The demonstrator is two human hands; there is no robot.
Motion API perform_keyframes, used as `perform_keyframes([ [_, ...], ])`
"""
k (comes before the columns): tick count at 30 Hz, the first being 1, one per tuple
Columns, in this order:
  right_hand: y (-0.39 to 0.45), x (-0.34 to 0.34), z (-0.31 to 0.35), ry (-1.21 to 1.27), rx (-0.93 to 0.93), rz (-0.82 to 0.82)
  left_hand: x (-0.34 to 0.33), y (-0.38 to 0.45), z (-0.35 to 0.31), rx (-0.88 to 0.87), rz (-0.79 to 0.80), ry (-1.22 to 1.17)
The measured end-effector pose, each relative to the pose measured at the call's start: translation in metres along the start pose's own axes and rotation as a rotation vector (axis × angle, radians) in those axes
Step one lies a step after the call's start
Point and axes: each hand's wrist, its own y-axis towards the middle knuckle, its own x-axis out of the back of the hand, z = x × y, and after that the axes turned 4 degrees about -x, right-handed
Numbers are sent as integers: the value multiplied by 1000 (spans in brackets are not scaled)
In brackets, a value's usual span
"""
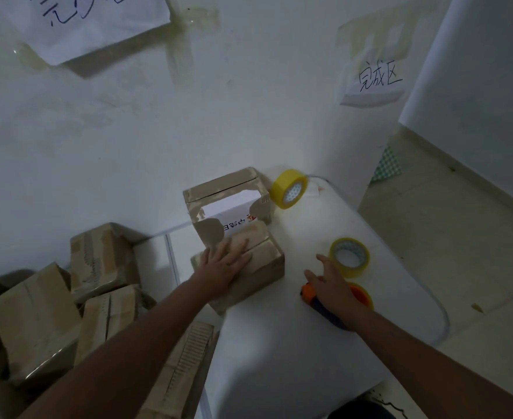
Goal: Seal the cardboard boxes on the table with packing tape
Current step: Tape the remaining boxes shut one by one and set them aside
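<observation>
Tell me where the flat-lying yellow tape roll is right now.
In the head view, the flat-lying yellow tape roll sits on the white table, right of the brown cardboard box, just beyond the right hand.

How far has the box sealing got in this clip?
Early. The brown cardboard box on the white table has its flaps pressed flat by the left hand; no fresh tape shows on its seam. The right hand rests on the orange tape dispenser. The taped box behind looks sealed.

Tape rolls (349, 257) seemingly crowd right.
</observation>
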Motion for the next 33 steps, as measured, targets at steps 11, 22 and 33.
perform_keyframes([
  [11,39,-23,59,-91,145,82,-13,-25,0,-105,-101,-31],
  [22,23,-35,41,-226,99,139,-59,-21,-45,391,-305,-597],
  [33,-17,-15,-15,-310,133,97,-57,2,-35,60,-402,-658],
])
